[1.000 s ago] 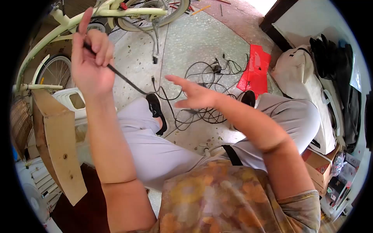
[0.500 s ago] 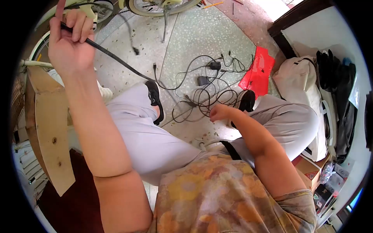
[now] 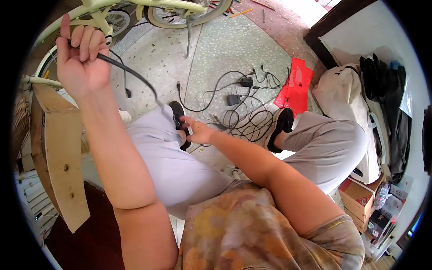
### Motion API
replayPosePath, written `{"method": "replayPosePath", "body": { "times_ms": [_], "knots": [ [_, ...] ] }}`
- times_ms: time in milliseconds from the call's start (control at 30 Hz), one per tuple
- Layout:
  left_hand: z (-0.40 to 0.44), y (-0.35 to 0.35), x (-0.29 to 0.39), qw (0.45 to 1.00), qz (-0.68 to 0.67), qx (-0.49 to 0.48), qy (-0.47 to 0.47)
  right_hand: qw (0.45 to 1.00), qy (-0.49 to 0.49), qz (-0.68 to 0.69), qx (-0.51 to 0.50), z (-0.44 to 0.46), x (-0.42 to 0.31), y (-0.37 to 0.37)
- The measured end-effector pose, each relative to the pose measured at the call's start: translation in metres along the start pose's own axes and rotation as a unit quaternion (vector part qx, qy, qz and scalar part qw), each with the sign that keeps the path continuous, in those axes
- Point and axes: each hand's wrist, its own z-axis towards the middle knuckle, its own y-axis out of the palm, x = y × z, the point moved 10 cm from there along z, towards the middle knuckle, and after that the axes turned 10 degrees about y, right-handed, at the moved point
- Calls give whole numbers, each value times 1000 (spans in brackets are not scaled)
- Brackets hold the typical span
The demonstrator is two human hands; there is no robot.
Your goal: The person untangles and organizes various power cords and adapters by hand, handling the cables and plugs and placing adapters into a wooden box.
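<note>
Raised at the upper left, my left hand is closed around a thick black cable. One part of that cable runs down to the right, its lower end blurred by my shoe. A thinner strand hangs below the hand and ends in a small plug. My right hand is near the shoe, fingers apart, with nothing visible held. To its right, a tangle of black cables lies on the floor, with two black power adapters among them.
A red plastic bag lies beyond the cables. A pale bicycle stands at the top. Cardboard is at my left; a white bag and cardboard boxes are at my right. Pencils lie at the back.
My right hand has moved left from the tangle towards the cable held up, and its fingers have spread. The held cable's lower part has swung away from the tangle. My left hand still grips it.
</note>
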Motion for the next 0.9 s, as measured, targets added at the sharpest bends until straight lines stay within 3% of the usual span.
{"method": "replayPosePath", "body": {
  "times_ms": [67,200,233,267,333,400,500,533,567,633,733,800,900],
  "knots": [
    [0,-3,6,1000,2,6,7,984,91,-62,-140,5,39,37],
    [1,-7,12,1000,-10,-22,-19,934,114,-257,-219,-47,106,42],
    [3,-10,15,1000,-8,-18,-14,908,106,-338,-223,-63,115,32],
    [4,-13,17,1000,-11,-8,-11,837,139,-421,-322,-86,138,31],
    [5,-14,19,1000,-7,-2,-7,822,138,-492,-251,-107,202,-2],
    [6,-15,17,1000,-6,-1,-8,819,227,-461,-255,-120,197,-37],
    [1,-12,13,1000,8,11,-4,904,199,-340,-167,-90,135,-80],
    [-2,-16,13,993,99,59,21,938,183,-261,-139,-84,85,-100],
    [-5,-20,16,975,187,106,46,948,266,-139,-103,-90,45,-121],
    [-7,-17,10,976,177,117,54,982,173,-74,5,-94,-41,-165],
    [-10,-18,10,972,184,135,57,993,60,51,92,-120,-151,-209],
    [-12,-19,12,969,196,139,59,990,-24,56,130,-143,-210,-235],
    [-14,-24,8,971,180,151,43,978,-121,161,58,-172,-272,-261]
  ]
}}
